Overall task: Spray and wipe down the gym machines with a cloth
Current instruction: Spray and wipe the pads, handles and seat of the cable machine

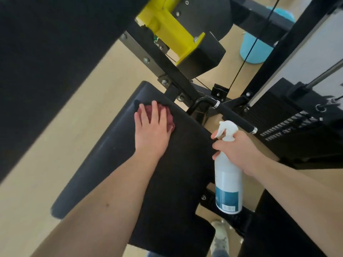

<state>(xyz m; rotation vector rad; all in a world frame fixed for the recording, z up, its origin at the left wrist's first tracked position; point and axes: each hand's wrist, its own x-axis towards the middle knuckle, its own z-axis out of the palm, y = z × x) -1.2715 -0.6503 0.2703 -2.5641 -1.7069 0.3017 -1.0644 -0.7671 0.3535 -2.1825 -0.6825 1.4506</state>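
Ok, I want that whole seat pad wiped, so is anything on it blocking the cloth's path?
Nothing visible does. The left hand presses the red cloth on the far end of the seat pad, whose remaining surface lies bare. The right hand holds the spray bottle off its right edge.

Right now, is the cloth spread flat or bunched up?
Bunched: the red cloth lies crumpled under the left hand, fingers straight, on the black pad.

Counting items in view.
Two hands are showing, left hand [151, 134] and right hand [239, 151]; also showing are one red cloth [170, 124], one spray bottle [229, 180], one yellow bracket [167, 25], one foam-grip handle [235, 117], one weight stack [289, 117].
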